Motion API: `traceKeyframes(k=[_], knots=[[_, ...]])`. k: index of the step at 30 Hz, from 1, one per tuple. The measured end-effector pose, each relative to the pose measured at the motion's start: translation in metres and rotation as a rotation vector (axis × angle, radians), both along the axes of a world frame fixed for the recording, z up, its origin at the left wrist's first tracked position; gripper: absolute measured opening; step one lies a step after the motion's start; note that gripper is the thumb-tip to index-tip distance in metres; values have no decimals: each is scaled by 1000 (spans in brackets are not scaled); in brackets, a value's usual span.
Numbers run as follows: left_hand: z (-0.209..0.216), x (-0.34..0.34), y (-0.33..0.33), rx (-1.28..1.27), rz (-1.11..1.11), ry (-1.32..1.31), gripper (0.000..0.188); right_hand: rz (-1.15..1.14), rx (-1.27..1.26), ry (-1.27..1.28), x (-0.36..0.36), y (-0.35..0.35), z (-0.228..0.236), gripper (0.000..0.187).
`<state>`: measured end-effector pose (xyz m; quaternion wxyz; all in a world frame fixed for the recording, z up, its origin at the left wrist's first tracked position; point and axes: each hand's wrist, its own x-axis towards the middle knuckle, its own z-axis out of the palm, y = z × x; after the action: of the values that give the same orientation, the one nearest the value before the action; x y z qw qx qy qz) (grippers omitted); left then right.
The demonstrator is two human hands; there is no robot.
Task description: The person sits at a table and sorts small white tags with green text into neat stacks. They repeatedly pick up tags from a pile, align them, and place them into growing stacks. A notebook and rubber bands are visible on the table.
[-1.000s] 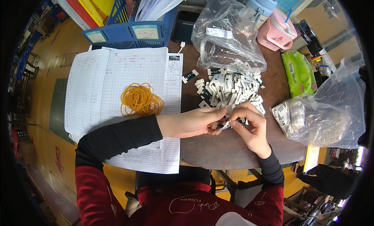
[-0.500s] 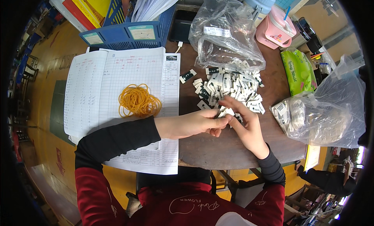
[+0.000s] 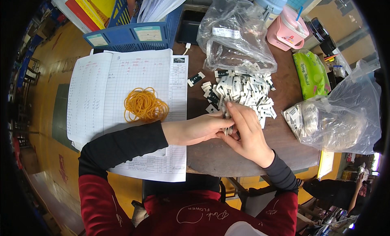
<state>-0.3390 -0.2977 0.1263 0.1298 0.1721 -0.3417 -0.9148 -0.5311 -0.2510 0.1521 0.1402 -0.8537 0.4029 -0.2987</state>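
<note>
A loose pile of small white and black tags lies on the brown round table. My left hand and my right hand meet at the pile's near edge. Together they pinch a small stack of tags held upright between the fingers. A heap of orange rubber bands rests on an open ruled ledger, just left of my left forearm.
A clear plastic bag lies behind the pile; another clear bag with bundled tags sits at right. A blue basket with papers, a pink cup, a green wipes pack and a printed sheet surround the work spot.
Both hands have shifted slightly toward the pile; the right hand's fingers now lie flatter over the stack of tags. Nothing else has moved.
</note>
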Motion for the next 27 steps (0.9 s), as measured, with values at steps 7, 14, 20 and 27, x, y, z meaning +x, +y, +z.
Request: traceKeyframes(k=[7, 14, 20, 27], knots=[[3, 4, 1, -98, -37, -109, 40, -5, 144, -170, -2, 1, -5, 83], [4, 5, -2, -4, -26, -47, 45, -17, 294, -261, -2, 3, -1, 81], [8, 4, 1, -80, -41, -165, 48, 18, 194, -188, 0, 2, -3, 79], [11, 6, -2, -130, -120, -229, 48, 20, 48, -130, -1, 1, -5, 75]])
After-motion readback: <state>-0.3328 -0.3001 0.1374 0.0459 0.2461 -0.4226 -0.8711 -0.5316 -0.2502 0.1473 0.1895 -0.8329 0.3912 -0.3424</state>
